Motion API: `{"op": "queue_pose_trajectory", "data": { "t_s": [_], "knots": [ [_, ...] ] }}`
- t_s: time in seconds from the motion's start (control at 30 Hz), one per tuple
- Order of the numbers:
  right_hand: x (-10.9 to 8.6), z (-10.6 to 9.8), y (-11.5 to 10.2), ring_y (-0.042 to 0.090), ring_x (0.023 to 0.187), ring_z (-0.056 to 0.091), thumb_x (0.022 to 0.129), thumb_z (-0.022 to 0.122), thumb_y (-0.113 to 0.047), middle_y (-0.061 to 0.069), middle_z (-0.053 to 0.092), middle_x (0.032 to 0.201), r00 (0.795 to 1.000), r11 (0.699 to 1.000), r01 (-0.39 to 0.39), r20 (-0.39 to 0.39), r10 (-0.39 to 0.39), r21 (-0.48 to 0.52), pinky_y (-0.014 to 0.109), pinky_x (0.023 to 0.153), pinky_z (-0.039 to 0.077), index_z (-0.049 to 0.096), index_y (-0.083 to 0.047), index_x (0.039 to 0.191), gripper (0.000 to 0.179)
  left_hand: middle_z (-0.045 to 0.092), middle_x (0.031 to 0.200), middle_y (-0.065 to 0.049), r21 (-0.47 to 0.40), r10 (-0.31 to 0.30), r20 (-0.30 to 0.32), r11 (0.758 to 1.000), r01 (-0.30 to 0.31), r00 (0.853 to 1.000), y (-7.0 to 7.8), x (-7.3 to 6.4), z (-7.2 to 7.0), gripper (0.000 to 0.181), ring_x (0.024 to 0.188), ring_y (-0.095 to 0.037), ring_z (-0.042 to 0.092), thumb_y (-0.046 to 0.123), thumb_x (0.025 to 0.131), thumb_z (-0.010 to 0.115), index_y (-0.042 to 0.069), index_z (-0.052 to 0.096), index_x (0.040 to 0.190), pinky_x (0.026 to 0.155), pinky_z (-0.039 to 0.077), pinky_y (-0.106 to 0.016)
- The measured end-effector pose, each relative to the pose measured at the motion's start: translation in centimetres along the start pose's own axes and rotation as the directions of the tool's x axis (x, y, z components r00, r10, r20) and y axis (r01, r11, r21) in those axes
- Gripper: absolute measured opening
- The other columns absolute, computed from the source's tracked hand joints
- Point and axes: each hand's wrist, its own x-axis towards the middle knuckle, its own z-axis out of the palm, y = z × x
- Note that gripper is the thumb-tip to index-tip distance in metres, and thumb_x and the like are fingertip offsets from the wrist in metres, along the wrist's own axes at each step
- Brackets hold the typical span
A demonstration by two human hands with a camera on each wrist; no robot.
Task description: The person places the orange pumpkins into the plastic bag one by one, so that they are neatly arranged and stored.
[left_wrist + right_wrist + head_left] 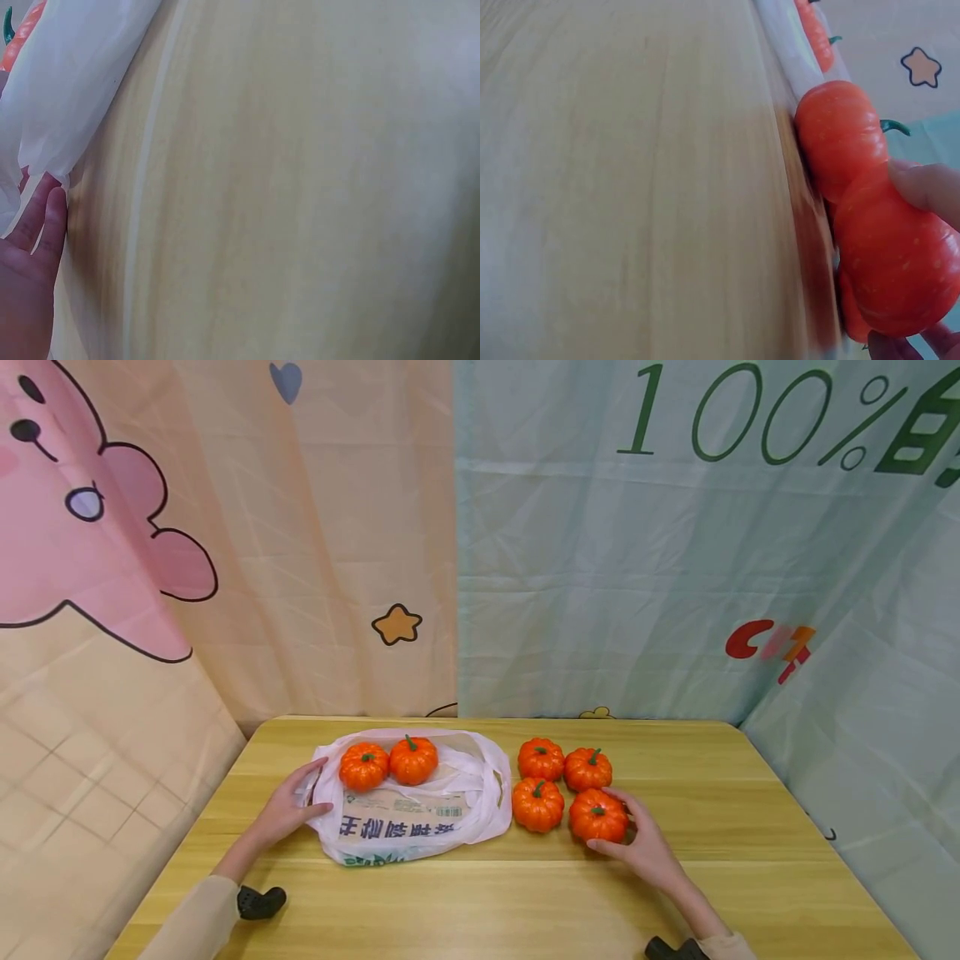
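Observation:
My right hand grips a small orange toy pumpkin with a green stem, thumb on one side and fingers on the other. In the right wrist view the held pumpkin overlaps a neighbouring pumpkin. Three more pumpkins stand close to it. My left hand is at the left end of a white plastic bag, thumb and fingers spread apart along its edge. Two pumpkins sit in the bag's open mouth, at the back. In the left wrist view, straight fingers touch the bag's plastic.
Inside the bag, in front of the two pumpkins, a flat printed surface with dark blue characters shows. The wooden table extends to both sides and to the front. Printed curtains hang behind the table and beside it.

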Motion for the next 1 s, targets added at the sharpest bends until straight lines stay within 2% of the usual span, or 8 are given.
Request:
{"op": "queue_pose_trajectory", "data": {
  "t_s": [0.23,0.43,0.63,0.83,1.0],
  "knots": [
    [-0.2,-0.3,-1.1,0.027,0.118,0.047,0.072,0.084,-0.023,0.016,0.044,0.136,0.996,0.998,0.055,-0.063,-0.058,-0.043,0.041,0.094,0.047,0.044,-0.011,0.138,0.078,0.023,0.152,-0.032,-0.003,0.013,-0.002,1.000,-0.013,1.000,0.3,-0.1,0.0,0.078,0.137,-0.054,0.020,0.017,0.081,0.074,0.003,0.033,0.146,0.107,0.014,-0.075],
    [-0.2,-0.6,-2.6,0.015,0.113,0.045,0.071,0.085,-0.025,0.008,0.046,0.134,0.988,0.994,0.090,-0.122,-0.096,-0.058,0.028,0.091,0.047,0.045,-0.014,0.139,0.080,0.025,0.151,-0.032,-0.007,0.025,-0.007,1.000,-0.025,1.000,0.4,-0.2,-0.1,0.078,0.137,-0.053,0.021,0.016,0.081,0.075,0.003,0.034,0.146,0.106,0.015,-0.075],
    [-0.2,-0.6,-4.1,0.005,0.109,0.044,0.070,0.086,-0.023,0.010,0.046,0.135,0.976,0.990,0.126,-0.172,-0.134,-0.058,0.020,0.090,0.046,0.047,-0.013,0.138,0.079,0.026,0.151,-0.032,-0.008,0.034,-0.003,0.999,-0.034,0.999,0.4,-0.2,-0.1,0.078,0.137,-0.054,0.021,0.015,0.081,0.074,0.003,0.033,0.146,0.106,0.015,-0.075],
    [0.0,-0.3,-5.5,0.000,0.109,0.043,0.070,0.086,-0.024,0.008,0.048,0.133,0.972,0.990,0.126,-0.190,-0.135,-0.059,0.024,0.091,0.048,0.048,-0.014,0.137,0.078,0.026,0.150,-0.033,-0.006,0.036,-0.001,0.999,-0.036,0.999,0.2,-0.2,-0.1,0.078,0.137,-0.054,0.022,0.015,0.081,0.075,0.002,0.034,0.146,0.107,0.016,-0.074],
    [0.2,0.2,-6.6,0.006,0.111,0.045,0.070,0.086,-0.024,0.007,0.048,0.134,0.970,0.990,0.135,-0.200,-0.141,-0.046,0.030,0.093,0.050,0.049,-0.016,0.137,0.078,0.026,0.150,-0.033,-0.010,0.035,-0.004,0.999,-0.035,0.999,0.2,-0.2,-0.1,0.078,0.137,-0.054,0.022,0.015,0.081,0.075,0.002,0.034,0.145,0.107,0.015,-0.074]
  ]
}}
